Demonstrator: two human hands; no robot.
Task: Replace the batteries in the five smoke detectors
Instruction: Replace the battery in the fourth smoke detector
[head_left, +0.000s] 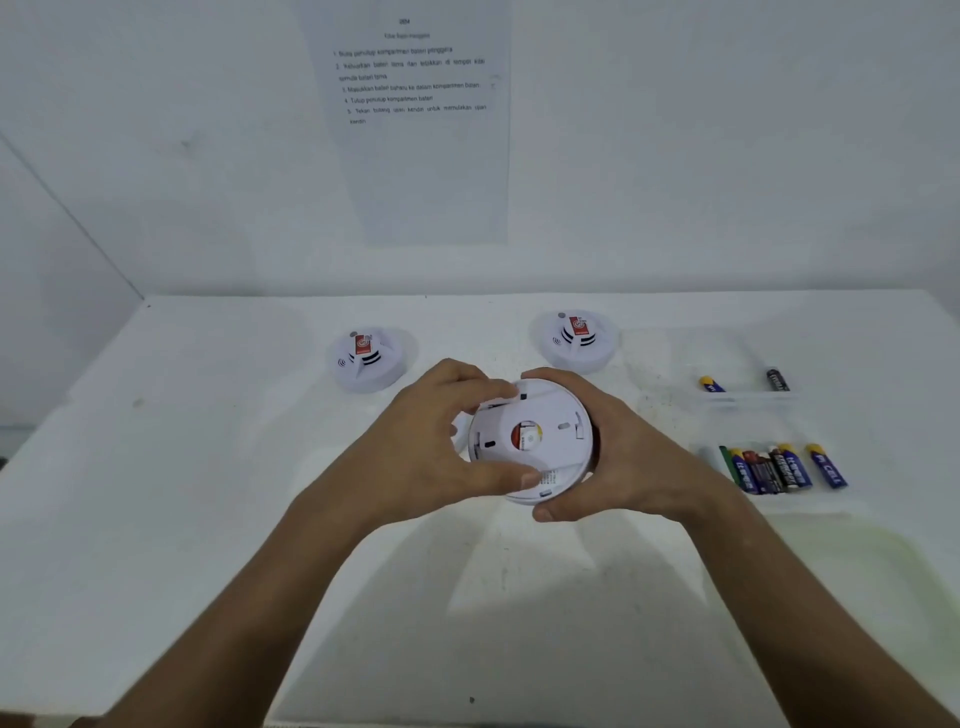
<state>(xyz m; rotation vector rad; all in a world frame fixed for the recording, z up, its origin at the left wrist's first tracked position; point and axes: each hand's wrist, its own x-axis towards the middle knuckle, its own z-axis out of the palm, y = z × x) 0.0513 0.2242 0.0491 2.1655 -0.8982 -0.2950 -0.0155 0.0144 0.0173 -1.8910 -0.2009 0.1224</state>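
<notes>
Both forearms run off bottom edge, left hand + right hand hide rim of held smoke detector, its label print too small to read, battery brands blurred, wall sheet text barely legible.

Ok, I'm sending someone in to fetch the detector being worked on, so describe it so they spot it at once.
Start at the white table below the instruction sheet on the wall. At its middle, the left hand and right hand grip one smoke detector. Unlike the two detectors behind it, it shows its flat back.
</notes>
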